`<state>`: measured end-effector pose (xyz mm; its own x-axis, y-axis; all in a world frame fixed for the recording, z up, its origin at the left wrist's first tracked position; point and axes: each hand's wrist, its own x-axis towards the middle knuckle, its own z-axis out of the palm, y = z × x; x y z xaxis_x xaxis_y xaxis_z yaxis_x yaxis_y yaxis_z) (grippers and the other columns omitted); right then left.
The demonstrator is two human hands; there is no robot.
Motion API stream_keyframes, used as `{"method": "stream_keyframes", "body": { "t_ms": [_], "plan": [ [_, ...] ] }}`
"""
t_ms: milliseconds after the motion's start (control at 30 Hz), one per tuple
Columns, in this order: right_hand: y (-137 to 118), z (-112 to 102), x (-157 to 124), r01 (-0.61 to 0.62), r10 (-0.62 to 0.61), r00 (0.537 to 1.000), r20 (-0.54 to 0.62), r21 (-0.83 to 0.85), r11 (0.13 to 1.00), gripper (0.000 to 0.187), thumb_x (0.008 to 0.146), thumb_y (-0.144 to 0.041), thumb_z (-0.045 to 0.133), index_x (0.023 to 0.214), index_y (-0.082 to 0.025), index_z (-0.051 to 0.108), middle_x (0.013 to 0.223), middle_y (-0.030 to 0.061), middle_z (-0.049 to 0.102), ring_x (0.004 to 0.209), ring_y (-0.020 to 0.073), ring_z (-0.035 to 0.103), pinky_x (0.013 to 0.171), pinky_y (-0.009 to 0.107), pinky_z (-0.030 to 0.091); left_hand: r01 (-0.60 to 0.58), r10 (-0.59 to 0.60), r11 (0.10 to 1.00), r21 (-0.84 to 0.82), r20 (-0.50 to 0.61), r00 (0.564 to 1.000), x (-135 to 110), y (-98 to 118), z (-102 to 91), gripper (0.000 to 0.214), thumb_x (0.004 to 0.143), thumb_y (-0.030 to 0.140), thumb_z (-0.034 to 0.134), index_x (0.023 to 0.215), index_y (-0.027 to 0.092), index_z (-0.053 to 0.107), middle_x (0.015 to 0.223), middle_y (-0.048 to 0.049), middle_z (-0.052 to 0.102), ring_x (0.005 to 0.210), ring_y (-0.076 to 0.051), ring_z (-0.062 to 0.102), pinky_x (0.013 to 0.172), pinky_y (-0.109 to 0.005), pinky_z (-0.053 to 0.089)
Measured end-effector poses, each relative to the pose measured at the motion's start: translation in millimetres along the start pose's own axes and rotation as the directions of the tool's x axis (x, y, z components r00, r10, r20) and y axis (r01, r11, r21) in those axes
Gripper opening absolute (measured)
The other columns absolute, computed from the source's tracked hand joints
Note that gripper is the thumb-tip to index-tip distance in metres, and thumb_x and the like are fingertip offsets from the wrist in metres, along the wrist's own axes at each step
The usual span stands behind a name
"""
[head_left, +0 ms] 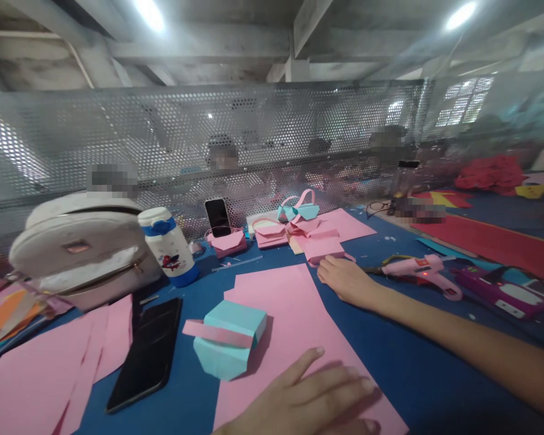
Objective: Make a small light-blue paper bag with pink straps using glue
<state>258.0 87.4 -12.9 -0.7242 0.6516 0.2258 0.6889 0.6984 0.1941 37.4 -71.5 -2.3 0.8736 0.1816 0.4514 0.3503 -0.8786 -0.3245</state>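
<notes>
My left hand (306, 396) is over a pink paper sheet (288, 290) at the bottom middle, fingers spread and holding nothing. Farther forward, my right hand (344, 281) reaches in from the right. Its bent fingers are at the front edge of a small folded pink paper bag (324, 246), and the fingertips are partly hidden. On the left part of the sheet rests a light blue paper bag (233, 323) with a pink strip handle. Several other small paper bags, among them a pink one (271, 234), stand behind in a row.
A pink glue gun (414, 267) with a lit red light lies right of my right hand, near a purple device (503, 293). To the left are a black phone (147, 350), more pink sheets (40, 374), a bottle (170, 248) and a backpack (90, 241). A perforated metal screen (176, 133) stands behind.
</notes>
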Motion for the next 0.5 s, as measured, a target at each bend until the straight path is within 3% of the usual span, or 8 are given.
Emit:
{"method": "stream_keyframes", "body": {
  "t_ms": [167,267,367,500],
  "plan": [
    [6,-11,-1,-0.071,0.079,0.996,-0.041,0.177,0.982,0.017,0.091,-0.007,0.045,0.086,-0.013,0.060,0.091,0.0142,0.060,0.089,0.0272,0.052,0.077,0.037,0.039,0.017,-0.017,1.000,-0.004,-0.043,0.999,0,0,5.0,0.030,0.101,0.035,0.045,0.128,0.037,0.059,0.145,0.0097,0.052,0.139,-0.009,0.039,0.121,-0.038,0.012],
    [7,-17,-3,-0.114,0.145,0.988,-0.061,0.359,0.926,0.017,0.094,-0.012,0.042,0.085,-0.016,0.056,0.095,0.0119,0.060,0.092,0.0258,0.052,0.082,0.038,0.039,0.028,-0.028,0.999,0.015,-0.030,0.999,-1,0,8.0,0.031,0.100,0.038,0.048,0.129,0.035,0.059,0.146,0.0104,0.050,0.141,-0.008,0.035,0.121,-0.036,0.012],
    [7,-19,-5,-0.142,0.203,0.978,-0.041,0.579,0.803,0.016,0.096,-0.019,0.039,0.088,-0.019,0.052,0.094,0.0074,0.060,0.088,0.0218,0.054,0.082,0.036,0.040,0.028,-0.028,0.999,0.033,-0.011,1.000,0,-1,7.7,0.033,0.099,0.040,0.047,0.129,0.032,0.059,0.146,0.0118,0.051,0.142,-0.007,0.033,0.121,-0.034,0.011],
    [5,-16,-5,-0.149,0.193,0.980,0.052,0.833,0.533,0.022,0.096,-0.035,0.038,0.086,-0.019,0.049,0.077,0.0013,0.055,0.068,0.0151,0.051,0.064,0.027,0.043,0.053,-0.052,0.999,0.012,-0.020,0.998,1,-2,6.5,0.034,0.102,0.039,0.041,0.130,0.032,0.059,0.146,0.0126,0.050,0.141,-0.006,0.036,0.121,-0.033,0.011]
  ]
}}
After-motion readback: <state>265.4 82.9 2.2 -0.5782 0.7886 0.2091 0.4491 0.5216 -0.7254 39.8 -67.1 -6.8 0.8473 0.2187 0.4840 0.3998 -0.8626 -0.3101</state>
